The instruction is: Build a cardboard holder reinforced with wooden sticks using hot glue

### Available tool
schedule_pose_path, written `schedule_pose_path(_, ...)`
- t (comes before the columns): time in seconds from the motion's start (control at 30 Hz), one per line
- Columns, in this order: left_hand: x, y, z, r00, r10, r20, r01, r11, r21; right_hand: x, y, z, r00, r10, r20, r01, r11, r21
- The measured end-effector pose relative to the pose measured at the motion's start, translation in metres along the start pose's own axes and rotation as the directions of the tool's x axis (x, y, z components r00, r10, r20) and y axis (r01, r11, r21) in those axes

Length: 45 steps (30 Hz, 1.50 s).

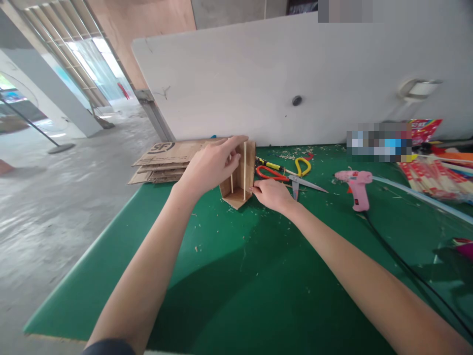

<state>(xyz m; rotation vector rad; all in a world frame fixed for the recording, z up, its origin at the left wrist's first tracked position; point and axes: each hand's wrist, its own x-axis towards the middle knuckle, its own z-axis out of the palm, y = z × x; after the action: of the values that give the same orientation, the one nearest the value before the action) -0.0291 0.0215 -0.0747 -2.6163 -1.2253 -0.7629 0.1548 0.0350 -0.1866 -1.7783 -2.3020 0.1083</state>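
Observation:
A small open cardboard structure (238,190) with thin upright wooden sticks (245,170) stands on the green table, near its back edge. My left hand (216,162) is at its upper left, fingers bent over the top and gripping it there. At its lower right side my right hand (271,193) has its fingers closed against the cardboard edge. Just beyond the right hand lie red-handled scissors (310,184), a yellow-handled pair (303,167) and a yellow and black cutter (269,164).
Flattened cardboard (166,155) is stacked at the back left. A pink glue gun (358,190) with a black cord lies to the right, near packets of sticks (428,177). A white board (236,88) stands behind the table.

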Motion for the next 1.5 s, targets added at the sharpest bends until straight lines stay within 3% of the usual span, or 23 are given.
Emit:
schedule_pose_path(0.63,0.000,0.004,-0.005,1.000,-0.021,0.004,0.022,1.000,-0.008,-0.001,0.009,0.002,1.000,-0.024,-0.009,0.025,0.999,0.041)
schedule_pose_path(1.07,0.000,-0.004,-0.002,0.971,-0.023,-0.239,0.062,0.986,0.156,0.003,0.022,-0.003,0.999,-0.048,-0.005,0.048,0.997,0.068)
schedule_pose_path(1.5,0.000,-0.006,-0.003,0.995,-0.021,-0.098,0.030,0.996,0.087,0.004,0.026,-0.003,0.997,-0.072,0.014,0.070,0.988,0.139)
